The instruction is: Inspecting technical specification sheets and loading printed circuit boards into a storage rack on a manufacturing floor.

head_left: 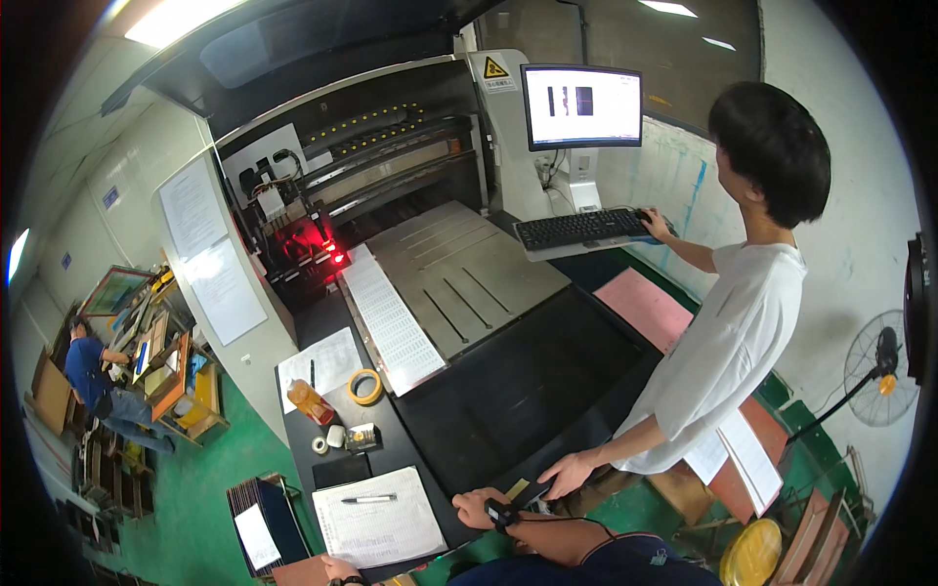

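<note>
My right hand [476, 508], with a black device strapped at the wrist, rests with curled fingers on the front edge of the machine's black bed [528, 391]. Nothing shows in its grasp. Close by lies a small yellowish strip [517, 489]. My left hand [340, 568] is at the lower edge of the picture, below a clipped stack of paper [381, 527] with a pen [369, 499] on it. A reddish-brown board edge [301, 571] is beside that hand; its fingers are mostly hidden.
A person in white [728, 332] stands at the right, one hand at the keyboard [576, 230] below a monitor [583, 105]. A red-lit machine head [318, 244] hangs over a printed strip [391, 317]. Tape [364, 387] and a bottle [310, 401] stand left.
</note>
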{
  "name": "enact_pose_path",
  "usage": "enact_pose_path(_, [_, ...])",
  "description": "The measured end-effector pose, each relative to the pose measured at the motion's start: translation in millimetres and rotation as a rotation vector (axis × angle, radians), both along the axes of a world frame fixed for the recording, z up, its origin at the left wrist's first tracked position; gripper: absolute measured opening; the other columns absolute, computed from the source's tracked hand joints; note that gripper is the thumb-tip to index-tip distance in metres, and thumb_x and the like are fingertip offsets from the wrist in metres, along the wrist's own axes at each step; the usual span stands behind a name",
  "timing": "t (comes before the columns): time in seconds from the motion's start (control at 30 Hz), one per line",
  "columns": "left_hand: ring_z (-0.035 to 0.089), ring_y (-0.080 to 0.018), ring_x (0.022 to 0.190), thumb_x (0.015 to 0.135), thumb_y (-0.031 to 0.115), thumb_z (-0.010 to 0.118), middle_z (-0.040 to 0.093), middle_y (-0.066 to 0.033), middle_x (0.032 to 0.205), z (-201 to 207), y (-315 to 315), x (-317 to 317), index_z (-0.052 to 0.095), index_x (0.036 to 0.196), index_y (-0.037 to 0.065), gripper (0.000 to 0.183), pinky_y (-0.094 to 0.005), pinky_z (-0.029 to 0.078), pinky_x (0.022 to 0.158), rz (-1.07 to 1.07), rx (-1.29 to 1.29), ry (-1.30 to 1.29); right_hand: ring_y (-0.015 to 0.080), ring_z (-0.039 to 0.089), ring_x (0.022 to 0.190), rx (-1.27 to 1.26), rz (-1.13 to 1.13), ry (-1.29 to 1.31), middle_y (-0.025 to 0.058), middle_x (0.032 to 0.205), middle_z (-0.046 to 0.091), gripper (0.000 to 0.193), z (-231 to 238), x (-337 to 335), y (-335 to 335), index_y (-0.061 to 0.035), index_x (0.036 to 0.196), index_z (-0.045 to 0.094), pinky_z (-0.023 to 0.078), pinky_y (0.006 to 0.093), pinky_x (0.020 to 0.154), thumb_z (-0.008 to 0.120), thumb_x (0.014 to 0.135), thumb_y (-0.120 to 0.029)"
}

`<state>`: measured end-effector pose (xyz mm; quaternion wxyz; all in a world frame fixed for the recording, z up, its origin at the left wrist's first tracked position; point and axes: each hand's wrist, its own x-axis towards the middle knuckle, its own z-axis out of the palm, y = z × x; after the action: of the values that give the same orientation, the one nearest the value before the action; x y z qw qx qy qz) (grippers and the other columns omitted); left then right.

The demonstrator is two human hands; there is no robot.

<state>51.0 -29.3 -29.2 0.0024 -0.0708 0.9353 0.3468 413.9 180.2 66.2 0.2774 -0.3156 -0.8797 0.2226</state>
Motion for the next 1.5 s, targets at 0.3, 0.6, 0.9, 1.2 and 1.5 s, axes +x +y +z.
enact_pose_path(0.3, [0.061, -0.0398, 0.088, 0.093, 0.044, 0.031, 0.063, -0.0257, 0.093, 1, -1, 1, 0.062, 0.098, -0.009, 0.061, -0.0432, 0.049, 0.079, -0.009, -0.109, 0.038, 0.0283, 0.063, 0.058, -0.019, 0.005, -0.013, 0.0126, 0.062, 0.061, 0.006, 3, 1, 0, -0.0077, 0.076, 0.054, 0.051, 0.0392, 0.055, 0.052, 0.071, -0.009])
enact_pose_path(0.6, [0.062, -0.0391, 0.084, 0.093, 0.043, 0.032, 0.064, -0.0248, 0.09, 6, 0, 5, 0.061, 0.1, -0.008, 0.06, -0.0431, 0.049, 0.076, -0.024, -0.009, -0.01, 0.0278, 0.063, 0.06, -0.018, 0.022, -0.02, 0.0115, 0.063, 0.062, 0.005, 3, 3, 1, -0.0079, 0.076, 0.054, 0.051, 0.0389, 0.055, 0.051, 0.072, -0.01])
enact_pose_path(0.9, [0.061, -0.0394, 0.088, 0.093, 0.044, 0.032, 0.063, -0.0249, 0.093, 12, -1, 11, 0.061, 0.098, -0.009, 0.06, -0.043, 0.048, 0.078, 0.0, -0.039, -0.012, 0.0278, 0.063, 0.06, -0.025, 0.017, -0.019, 0.0112, 0.063, 0.061, 0.005, 10, 2, 1, -0.0082, 0.077, 0.053, 0.051, 0.0397, 0.055, 0.052, 0.072, -0.009])
enact_pose_path(1.2, [0.059, -0.0421, 0.09, 0.092, 0.044, 0.032, 0.062, -0.0274, 0.095, 75, 21, 55, 0.061, 0.099, -0.009, 0.06, -0.0441, 0.047, 0.08, 0.016, -0.014, -0.079, 0.0287, 0.062, 0.06, -0.032, 0.025, 0.035, 0.0119, 0.064, 0.062, 0.006, 7, 3, 2, -0.008, 0.077, 0.053, 0.051, 0.0405, 0.055, 0.053, 0.072, -0.01])
enact_pose_path(1.5, [0.059, -0.0419, 0.091, 0.092, 0.043, 0.032, 0.063, -0.0268, 0.095, 25, -1, 14, 0.061, 0.1, -0.01, 0.06, -0.0435, 0.047, 0.08, -0.055, -0.056, -0.007, 0.0287, 0.063, 0.061, -0.038, 0.029, 0.014, 0.0121, 0.065, 0.062, 0.006, 9, 2, 2, -0.0079, 0.077, 0.054, 0.051, 0.0401, 0.055, 0.052, 0.072, -0.01])
